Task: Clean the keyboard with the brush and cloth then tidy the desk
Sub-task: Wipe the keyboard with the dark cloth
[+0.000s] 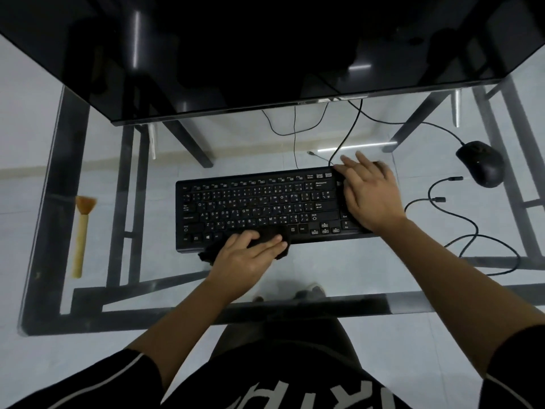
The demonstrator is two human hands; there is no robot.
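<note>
A black keyboard (pixel 256 208) lies in the middle of the glass desk (pixel 324 270). My left hand (pixel 246 261) presses a dark cloth (pixel 271 234) onto the keyboard's front edge, near the space bar. My right hand (pixel 368 193) rests flat over the keyboard's right end, fingers spread, covering the number-pad side. A wooden brush (pixel 81 231) with orange bristles lies on the desk far to the left, bristles pointing away from me, apart from both hands.
A large dark monitor (pixel 236 54) overhangs the back of the desk. A black mouse (pixel 480 163) sits at the right rear. Loose black cables (pixel 460 219) curl on the glass to the right of the keyboard. The desk's near edge runs just ahead of my lap.
</note>
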